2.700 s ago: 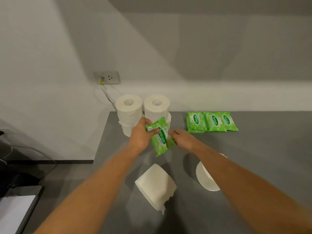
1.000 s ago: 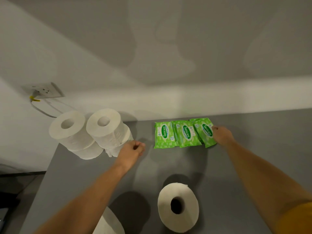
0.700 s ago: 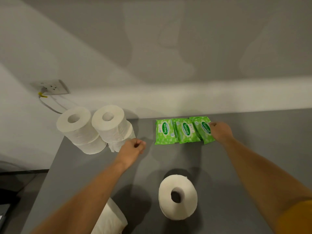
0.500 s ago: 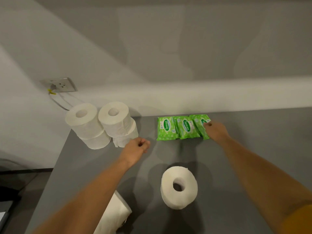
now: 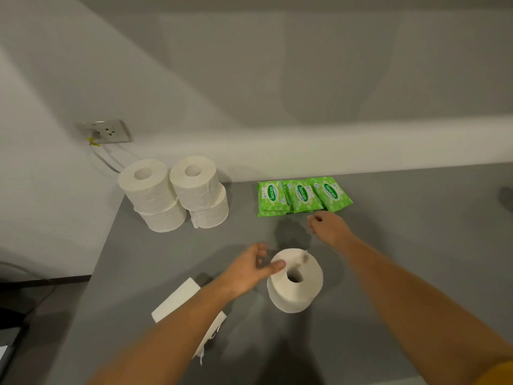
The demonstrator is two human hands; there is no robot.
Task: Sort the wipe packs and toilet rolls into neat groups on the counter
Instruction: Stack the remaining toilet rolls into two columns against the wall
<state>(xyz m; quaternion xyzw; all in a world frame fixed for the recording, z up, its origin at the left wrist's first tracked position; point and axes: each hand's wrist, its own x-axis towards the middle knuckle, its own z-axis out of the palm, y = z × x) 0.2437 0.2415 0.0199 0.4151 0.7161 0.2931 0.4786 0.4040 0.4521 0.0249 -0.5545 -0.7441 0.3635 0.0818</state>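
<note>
At centre frame a loose roll [image 5: 294, 279] stood on end on the grey table [image 5: 416, 245], its core hole facing up. The left hand [image 5: 251, 269] was open beside it, thumb touching the roll's top left rim and fingers spread toward its far side, not yet closed round it. The right hand [image 5: 329, 227] hovered with relaxed, loosely bent fingers, holding nothing, just below the row of three green packs [image 5: 304, 196] lying side by side in the upper right of centre. At upper left four stacked rolls [image 5: 175, 194] stood in two columns of two against the wall. A second stray roll [image 5: 183, 304] lay on its side at lower left, partly hidden under the left forearm, with a loose tail of paper hanging out. The step in hand looked like picking up the upright roll. To do it well, the left hand should wrap the soft body gently from the side, without crushing it, lift it straight, and set it upright close against the stack, edges in line. The tailed roll would need its loose sheet tucked in first.
</note>
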